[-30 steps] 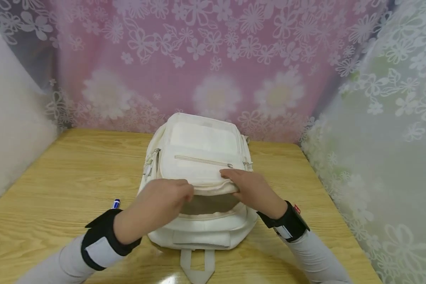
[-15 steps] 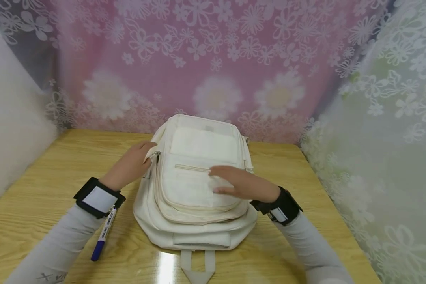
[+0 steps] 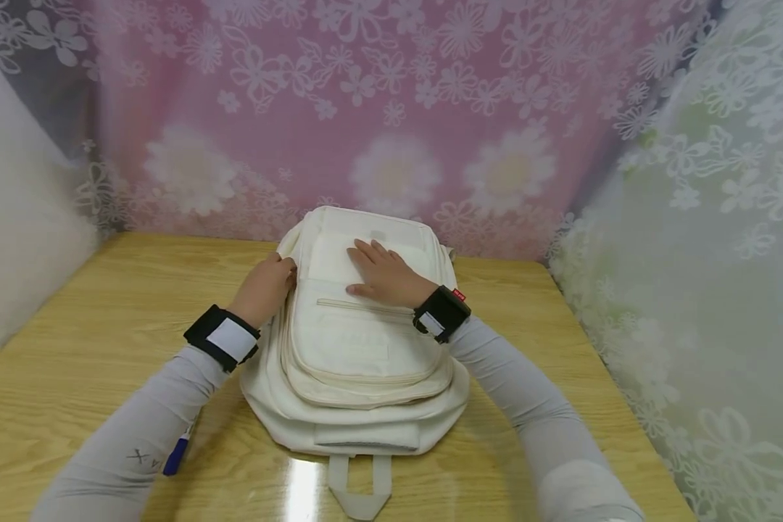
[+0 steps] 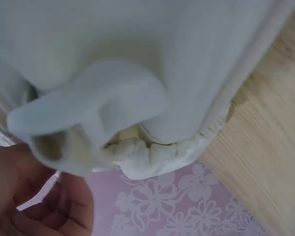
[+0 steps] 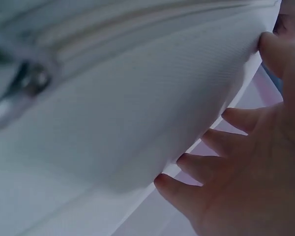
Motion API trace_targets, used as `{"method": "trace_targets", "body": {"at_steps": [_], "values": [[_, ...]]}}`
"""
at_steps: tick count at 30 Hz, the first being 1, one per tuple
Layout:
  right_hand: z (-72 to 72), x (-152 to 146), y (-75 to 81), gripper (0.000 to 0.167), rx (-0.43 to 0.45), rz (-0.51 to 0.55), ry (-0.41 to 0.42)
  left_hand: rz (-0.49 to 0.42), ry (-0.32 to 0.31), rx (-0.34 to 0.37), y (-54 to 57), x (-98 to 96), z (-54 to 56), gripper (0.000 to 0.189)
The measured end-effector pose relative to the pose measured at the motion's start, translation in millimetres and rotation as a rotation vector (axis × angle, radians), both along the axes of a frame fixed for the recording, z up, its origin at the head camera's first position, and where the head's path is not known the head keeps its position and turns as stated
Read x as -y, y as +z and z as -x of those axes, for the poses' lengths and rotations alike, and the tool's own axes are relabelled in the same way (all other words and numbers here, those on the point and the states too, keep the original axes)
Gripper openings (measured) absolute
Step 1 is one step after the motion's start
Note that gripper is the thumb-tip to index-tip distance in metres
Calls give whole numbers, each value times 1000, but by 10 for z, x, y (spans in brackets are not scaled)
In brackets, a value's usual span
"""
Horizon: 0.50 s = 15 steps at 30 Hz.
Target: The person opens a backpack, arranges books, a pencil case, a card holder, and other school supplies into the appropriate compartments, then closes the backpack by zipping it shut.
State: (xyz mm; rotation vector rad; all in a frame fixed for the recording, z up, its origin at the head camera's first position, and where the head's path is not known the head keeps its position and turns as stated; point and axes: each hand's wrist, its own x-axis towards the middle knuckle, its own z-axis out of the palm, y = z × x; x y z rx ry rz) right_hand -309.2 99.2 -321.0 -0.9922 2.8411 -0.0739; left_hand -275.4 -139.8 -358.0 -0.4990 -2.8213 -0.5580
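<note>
A cream backpack point(image 3: 352, 362) lies on the table, its front panel upward and its top handle point(image 3: 362, 500) toward me. At the backpack's left edge, my left hand point(image 3: 264, 290) has its fingers curled and pinches at the side zipper; the zipper pull is hidden by the fingers. The left wrist view shows these curled fingers point(image 4: 64, 206) beside the bag's pale side fabric. My right hand point(image 3: 391, 279) rests with spread fingers on the front panel, above the horizontal pocket zipper point(image 3: 339, 302). Those fingertips point(image 5: 177, 189) touch the fabric in the right wrist view.
A marker with a blue cap point(image 3: 177, 455) lies on the wooden table point(image 3: 137, 304), left of the backpack and partly covered by my left sleeve. A pink flowered curtain point(image 3: 398, 109) hangs behind the table, and a pale flowered sheet point(image 3: 711, 254) borders its right side.
The raised front panel dropped, covering the bag's opening. My left hand went from the opening to the left edge, then slightly up it. My right hand moved up and left across the panel.
</note>
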Motion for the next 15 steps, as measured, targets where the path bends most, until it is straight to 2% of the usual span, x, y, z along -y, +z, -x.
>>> {"method": "trace_targets", "body": {"at_steps": [2,7,9,11,15], "values": [[5,-1,3,76,-2,3,-10,-58,22,25,10,8,-12,17],[4,-21,-34,75,-23,3,-11,-192,23,178,-7,91,-54,24],[3,-10,-51,75,-35,-4,-15,-220,34,226,-7,143,-92,27],[-2,-6,-64,75,-45,-9,-21,-218,53,240,2,172,-131,26],[-25,14,-68,74,-52,-4,-26,-161,80,203,54,180,-233,19]]}}
